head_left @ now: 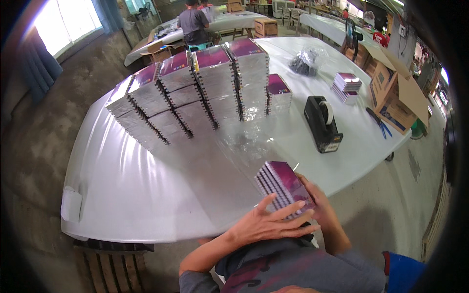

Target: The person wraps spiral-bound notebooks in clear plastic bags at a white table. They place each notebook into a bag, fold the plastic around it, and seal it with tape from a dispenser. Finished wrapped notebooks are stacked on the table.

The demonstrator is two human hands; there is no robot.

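A small stack of spiral-bound notebooks with purple covers is tilted in front of me at the table's near edge, its rows of white rings facing left. My right hand grips it from the right side, its fingers partly behind the stack. Across the stack's near end lies my left hand, fingers stretched out and spread, thumb beside the rings. A clear plastic sheet seems to lie on the table just beyond the notebooks.
Tall rows of plastic-wrapped purple notebooks stand at the back left. Rightward are a black tape dispenser, a smaller notebook stack, blue-handled pliers, crumpled plastic and an open cardboard box. A person sits farther back.
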